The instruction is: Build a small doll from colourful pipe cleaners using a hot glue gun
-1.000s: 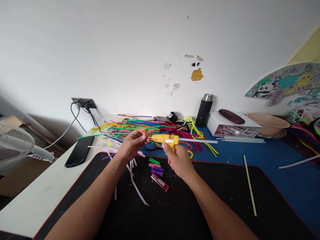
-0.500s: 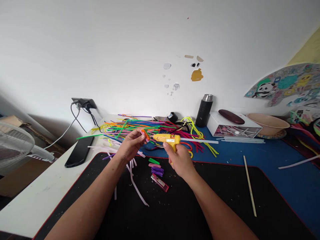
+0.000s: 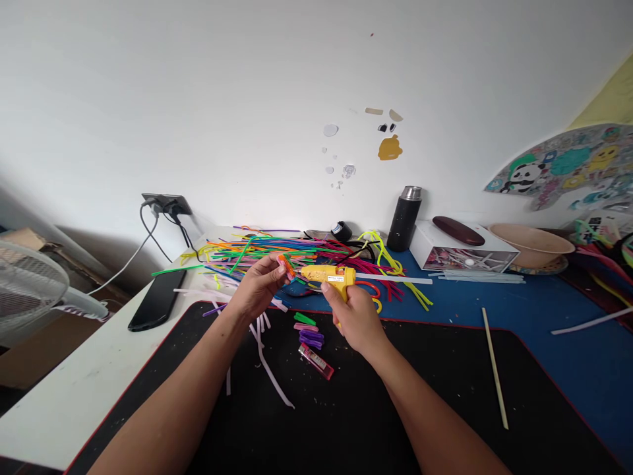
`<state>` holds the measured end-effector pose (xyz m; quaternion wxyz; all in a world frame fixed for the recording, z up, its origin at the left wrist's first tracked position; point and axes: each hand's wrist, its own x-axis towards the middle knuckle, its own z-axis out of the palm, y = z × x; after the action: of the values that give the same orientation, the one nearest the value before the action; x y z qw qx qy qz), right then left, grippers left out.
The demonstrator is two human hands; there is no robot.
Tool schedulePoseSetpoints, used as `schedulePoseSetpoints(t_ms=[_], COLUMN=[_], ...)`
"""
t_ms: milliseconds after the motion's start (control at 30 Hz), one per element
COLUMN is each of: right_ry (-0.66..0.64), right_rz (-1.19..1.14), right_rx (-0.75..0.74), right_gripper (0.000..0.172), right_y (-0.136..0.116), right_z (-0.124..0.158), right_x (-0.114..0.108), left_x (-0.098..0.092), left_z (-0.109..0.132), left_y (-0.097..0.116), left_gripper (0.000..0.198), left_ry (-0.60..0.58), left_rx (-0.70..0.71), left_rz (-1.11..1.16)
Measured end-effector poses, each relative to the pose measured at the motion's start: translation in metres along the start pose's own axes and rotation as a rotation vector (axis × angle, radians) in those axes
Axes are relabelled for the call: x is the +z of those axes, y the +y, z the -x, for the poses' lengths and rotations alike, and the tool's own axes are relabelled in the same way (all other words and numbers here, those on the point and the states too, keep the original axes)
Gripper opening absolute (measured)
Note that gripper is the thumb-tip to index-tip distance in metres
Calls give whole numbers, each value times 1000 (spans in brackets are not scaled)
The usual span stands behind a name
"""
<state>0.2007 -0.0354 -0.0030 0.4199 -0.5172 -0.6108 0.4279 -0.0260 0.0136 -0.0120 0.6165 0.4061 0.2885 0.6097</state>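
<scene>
Pinching a small orange-and-pink piece (image 3: pixel 287 265) at the tips of the left grip (image 3: pixel 260 284), raised above the counter (image 3: pixel 558 359). Clasping the yellow glue gun (image 3: pixel 324 273) by its handle (image 3: pixel 341 287) in the right grip (image 3: pixel 359 318), with the nozzle (image 3: pixel 304 271) close beside the piece.

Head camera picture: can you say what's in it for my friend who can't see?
The right hand holds a yellow glue gun pointed at an orange piece pinched in the left hand. Below, folded pipe cleaners and a lighter lie on a black mat. Behind are a colourful heap, a flask and a white box.
</scene>
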Motion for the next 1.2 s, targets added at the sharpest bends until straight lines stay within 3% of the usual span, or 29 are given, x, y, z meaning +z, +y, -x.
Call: schedulePoseSetpoints(t_ms=[700,1200], right_ry=[-7,-59], right_rz=[7,-152], right_rx=[-3,35], right_gripper=[64,64], right_y=[-3,0], right_z=[1,-1], right_x=[1,0], left_x=[-3,-3], left_z=[-1,1], left_y=[2,3], left_gripper=[33,32], left_ry=[44,37], left_rx=[-13,-27], left_rz=[26,-1])
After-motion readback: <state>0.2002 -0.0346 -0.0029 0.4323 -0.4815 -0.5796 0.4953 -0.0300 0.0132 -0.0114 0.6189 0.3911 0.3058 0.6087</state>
